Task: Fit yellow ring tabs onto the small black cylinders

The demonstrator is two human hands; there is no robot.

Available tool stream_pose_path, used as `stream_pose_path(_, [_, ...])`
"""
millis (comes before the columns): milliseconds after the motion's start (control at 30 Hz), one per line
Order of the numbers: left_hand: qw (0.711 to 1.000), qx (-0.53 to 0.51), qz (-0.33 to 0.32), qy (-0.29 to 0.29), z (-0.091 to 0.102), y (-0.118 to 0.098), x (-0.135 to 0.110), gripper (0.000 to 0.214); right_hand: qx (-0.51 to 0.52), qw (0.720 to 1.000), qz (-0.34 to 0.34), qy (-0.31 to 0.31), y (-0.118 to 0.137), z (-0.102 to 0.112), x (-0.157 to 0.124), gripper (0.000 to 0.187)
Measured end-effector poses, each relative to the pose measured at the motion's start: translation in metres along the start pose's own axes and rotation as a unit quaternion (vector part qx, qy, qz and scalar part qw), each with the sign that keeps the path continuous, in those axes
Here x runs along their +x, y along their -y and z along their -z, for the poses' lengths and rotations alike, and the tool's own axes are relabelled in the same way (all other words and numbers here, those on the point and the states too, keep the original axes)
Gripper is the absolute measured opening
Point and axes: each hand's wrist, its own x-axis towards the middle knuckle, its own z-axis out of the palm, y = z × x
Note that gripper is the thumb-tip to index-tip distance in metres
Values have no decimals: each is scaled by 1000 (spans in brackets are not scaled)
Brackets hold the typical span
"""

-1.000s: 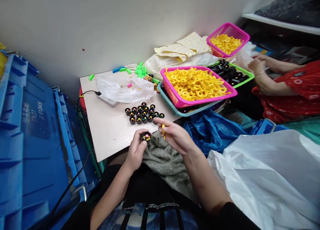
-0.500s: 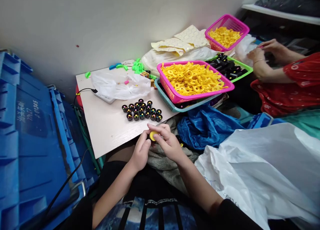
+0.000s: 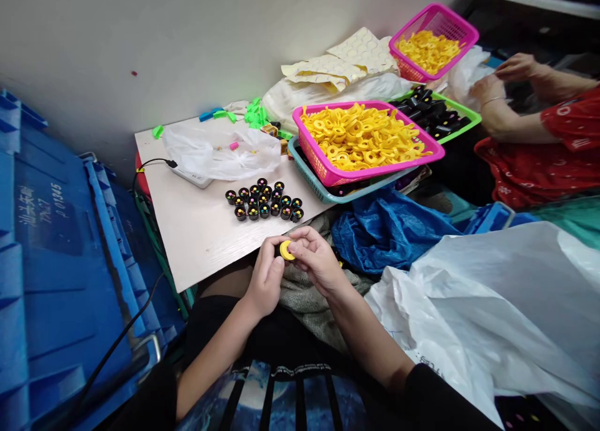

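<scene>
One yellow ring (image 3: 287,250) shows between left hand (image 3: 264,284) and right hand (image 3: 319,262) in the head view, near the table's (image 3: 187,243) front edge. The right thumb and fingers pinch the ring; the left fingers curl around a dark piece (image 3: 277,250) against it, mostly hidden. On the table, black cups (image 3: 264,210) with coloured bits inside stand in a cluster, beside a plastic bag (image 3: 187,156). A pink basket (image 3: 315,157) heaped with yellow parts (image 3: 360,137) rests on a teal basket (image 3: 304,173). At right, a co-worker's hands (image 3: 487,89) are near a green basket (image 3: 470,126).
</scene>
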Motion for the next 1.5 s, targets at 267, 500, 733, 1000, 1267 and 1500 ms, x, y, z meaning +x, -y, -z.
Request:
stream_pose_path(267, [990,93,-100,-18,3,-1,3,24,48,996,-57,49,-5,0,-1,43])
stream_pose_path(500, [940,240,-244,-18,8,-6,9,45,87,985,-47,140,-10,-11,-7,41])
stream_pose_path(733, [982,90,-169,5,13,6,6,42,119,978,-87,147,-11,-3,-5,45])
stream_pose_path(1000, [981,66,-180,44,27,10,13,39,61,985,-54,152,-20,2,-3,55])
stream_pose_path(1267, [991,-57,-118,18,22,21,10,43,17,989,-7,146,-13,-6,-9,52])
stream_pose_path(1500, [989,-120,-61,62,21,18,9,41,-6,992,22,123,-16,-6,-17,45])
